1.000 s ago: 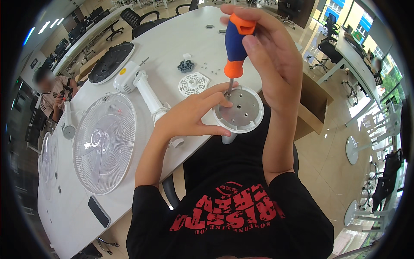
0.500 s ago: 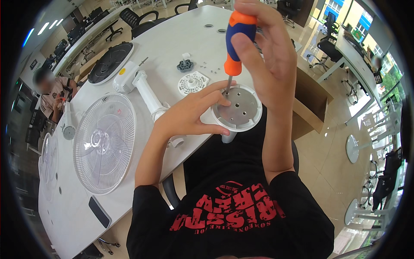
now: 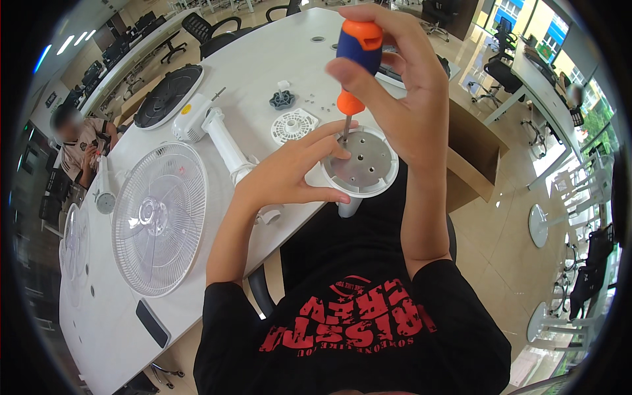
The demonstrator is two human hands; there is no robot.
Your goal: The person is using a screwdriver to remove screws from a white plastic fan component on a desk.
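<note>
My right hand [image 3: 421,99] is closed around the blue and orange handle of a screwdriver [image 3: 357,58], held upright. Its shaft runs down to the far left edge of a round white fan part [image 3: 391,179] with a metal plate [image 3: 359,170] set in its face. The tip meets the plate beside my left fingers, though any screw there is hard to see. My left hand [image 3: 289,170] grips this part from the left, thumb on the near rim and fingers across the plate. The part is at the table's edge, above my lap.
Left of my hands lie a white fan pole with motor [image 3: 227,145], a clear fan guard [image 3: 158,220] and a phone [image 3: 153,322]. Beyond are a white grille disc [image 3: 294,126], a dark knob [image 3: 282,99] and small screws [image 3: 320,105]. A cardboard box [image 3: 477,158] stands right; a co-worker [image 3: 85,145] sits far left.
My right hand and the screwdriver handle have shifted slightly left, and my right thumb has swung outward to the left. My left hand and the fan part have barely moved.
</note>
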